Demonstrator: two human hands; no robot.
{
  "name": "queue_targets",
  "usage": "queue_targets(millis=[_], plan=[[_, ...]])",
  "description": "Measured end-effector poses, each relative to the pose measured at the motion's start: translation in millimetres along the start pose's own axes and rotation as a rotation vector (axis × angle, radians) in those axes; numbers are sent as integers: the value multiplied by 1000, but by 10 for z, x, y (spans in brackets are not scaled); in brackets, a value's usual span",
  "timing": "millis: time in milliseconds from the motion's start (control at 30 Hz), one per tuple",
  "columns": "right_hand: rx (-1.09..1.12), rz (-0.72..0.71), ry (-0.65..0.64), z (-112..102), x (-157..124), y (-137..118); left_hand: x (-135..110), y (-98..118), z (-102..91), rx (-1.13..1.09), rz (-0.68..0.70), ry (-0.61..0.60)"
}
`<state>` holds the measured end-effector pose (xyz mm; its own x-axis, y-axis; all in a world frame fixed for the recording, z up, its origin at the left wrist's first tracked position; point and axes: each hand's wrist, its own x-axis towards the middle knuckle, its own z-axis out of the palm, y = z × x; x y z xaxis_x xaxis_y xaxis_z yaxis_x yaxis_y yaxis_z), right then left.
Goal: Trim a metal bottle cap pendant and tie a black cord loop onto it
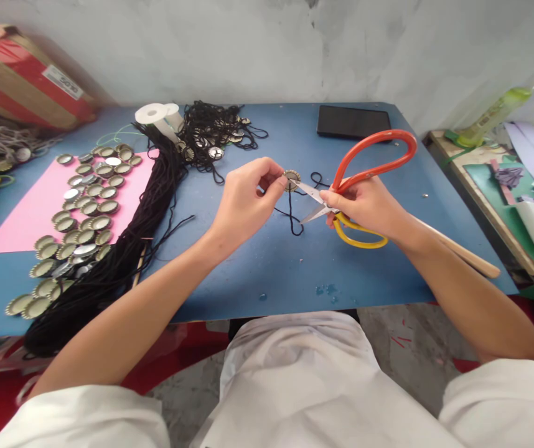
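Note:
My left hand pinches a bottle cap above the blue table; a black cord hangs from the cap in a loop. My right hand grips scissors with a red upper handle and a yellow lower handle. Their blades are parted just right of the cap, at the cord.
Several bottle caps lie on a pink sheet at left, beside a long bundle of black cords. A tangle of corded caps and a white spool sit farther back. A black tablet lies at back right, a wooden stick beneath my right forearm.

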<state>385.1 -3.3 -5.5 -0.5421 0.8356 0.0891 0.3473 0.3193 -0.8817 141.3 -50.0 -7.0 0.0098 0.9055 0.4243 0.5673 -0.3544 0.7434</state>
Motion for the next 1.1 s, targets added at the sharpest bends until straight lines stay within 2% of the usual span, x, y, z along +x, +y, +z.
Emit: queue_targets(millis=[300, 500, 767, 1100], plan=[[-58, 49, 25, 53, -33, -54, -41, -88, 23, 274, 199, 40], [-87, 35, 26, 86, -58, -107, -51, -94, 17, 442, 216, 70], [-70, 20, 39, 94, -70, -133, 6, -90, -29, 314, 113, 85], [-81, -3, 33, 91, -72, -120, -15, -53, -14, 250, 97, 75]])
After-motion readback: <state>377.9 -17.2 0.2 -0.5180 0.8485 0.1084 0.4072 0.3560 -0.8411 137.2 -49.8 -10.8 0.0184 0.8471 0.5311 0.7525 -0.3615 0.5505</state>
